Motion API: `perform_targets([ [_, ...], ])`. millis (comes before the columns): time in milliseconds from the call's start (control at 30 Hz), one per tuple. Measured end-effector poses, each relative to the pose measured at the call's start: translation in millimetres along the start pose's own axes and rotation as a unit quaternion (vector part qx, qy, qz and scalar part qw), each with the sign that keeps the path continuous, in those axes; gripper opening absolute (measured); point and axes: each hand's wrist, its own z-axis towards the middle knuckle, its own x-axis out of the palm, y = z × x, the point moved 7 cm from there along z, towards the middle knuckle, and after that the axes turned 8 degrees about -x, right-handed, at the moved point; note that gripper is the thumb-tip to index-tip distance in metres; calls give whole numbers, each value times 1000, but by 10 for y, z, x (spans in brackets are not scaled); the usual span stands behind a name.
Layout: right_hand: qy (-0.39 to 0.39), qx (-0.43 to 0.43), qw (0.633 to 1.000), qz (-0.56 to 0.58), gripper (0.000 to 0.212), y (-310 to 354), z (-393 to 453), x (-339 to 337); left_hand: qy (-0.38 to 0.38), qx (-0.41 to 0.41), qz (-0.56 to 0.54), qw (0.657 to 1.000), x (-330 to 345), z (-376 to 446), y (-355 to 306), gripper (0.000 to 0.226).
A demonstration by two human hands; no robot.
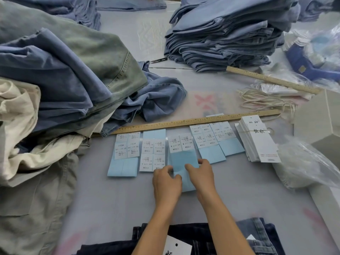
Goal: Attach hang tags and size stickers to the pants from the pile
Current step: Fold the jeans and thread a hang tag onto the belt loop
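Dark denim pants (202,240) are lying at the near table edge, directly beneath both forearms, with a white hang tag (176,245) resting on them between the arms. Both hands are reaching forward past these pants to the row of sticker sheets. The left hand (165,183) is curling its fingers at the left edge of the middle blue sticker sheet (182,162), thumb toward the sheet, seemingly pinching that edge, though blur is making the exact grip hard to read. The right hand (201,173) is gripping the same sheet from the right, its fingertips lying on the blue backing and thumb at the sheet's far side. This sheet is carrying two white size stickers (181,143) at its far end and is sitting between its neighbours in a row of five sheets. A long wooden ruler (184,123) is running along the far side of the row. To the right of the row, a stack of white hang tags (257,140) is lying fanned, well apart from the hands. Cream strings (265,101) are bunching beyond the ruler. A loose pile of pants (64,80) in blue, green and cream is sprawling on the left, and a folded blue stack (224,37) is sitting far right, with a second ruler (272,80) beside it.
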Motion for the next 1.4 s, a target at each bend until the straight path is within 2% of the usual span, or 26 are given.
perform_targets([
  [133, 7, 4, 999, 34, 18, -94, -39, -85, 24, 27, 20, 999, 33, -156, 40, 38],
  [200, 60, -3, 996, 70, 14, -55, -99, -91, 12, 51, 54, 997, -26, -234, 69, 50],
  [267, 121, -30, 991, 47, 13, 10, -130, -138, -41, 82, 75, 993, -210, -262, 37, 61],
  [367, 213, -96, 972, 4, 13, 181, -167, -285, -92, 172, 34, 980, -531, -234, -239, 79],
  [433, 276, -140, 950, -47, 15, 331, -227, -383, -77, 199, 7, 977, -674, -175, -462, 90],
  [500, 318, -176, 924, -116, 18, 465, -292, -479, -12, 158, -27, 987, -732, -94, -600, 97],
  [567, 337, -199, 902, -180, 20, 570, -333, -559, 103, 83, -58, 990, -714, -47, -611, 88],
  [633, 339, -228, 879, -247, 18, 686, -356, -624, 202, 55, -60, 976, -698, -51, -546, 49],
  [667, 337, -247, 867, -272, 20, 761, -367, -650, 221, 59, -62, 972, -719, -63, -504, 29],
  [700, 334, -261, 860, -285, 22, 833, -372, -671, 231, 64, -80, 967, -752, -92, -470, 19],
  [800, 320, -269, 858, -298, 29, 953, -349, -714, 270, 46, -148, 950, -768, -192, -370, 27],
  [900, 312, -280, 850, -319, 37, 998, -347, -710, 299, 53, -105, 947, -719, -269, -332, 17],
  [1033, 309, -279, 838, -353, 39, 1009, -349, -703, 330, 63, -51, 941, -617, -379, -305, 18],
  [1133, 256, -306, 846, -354, 49, 1050, -296, -773, 315, 81, -51, 944, -594, -428, -304, 23],
  [1200, 132, -362, 876, -290, 52, 1103, -273, -883, 294, 95, -78, 948, -591, -457, -315, 22],
  [1233, 47, -359, 909, -206, 47, 1063, -279, -976, 283, 98, -104, 949, -592, -472, -322, 21],
  [1267, -32, -315, 944, -96, 40, 929, -297, -1053, 271, 97, -134, 948, -592, -485, -324, 20],
  [1300, -82, -237, 968, 21, 35, 709, -329, -1059, 257, 95, -163, 948, -589, -497, -317, 19],
  [1333, -93, -137, 978, 131, 33, 459, -385, -969, 244, 92, -190, 947, -579, -511, -313, 17],
  [1400, -49, 48, 953, 297, 38, 37, -548, -661, 229, 90, -236, 940, -541, -546, -307, 8],
])
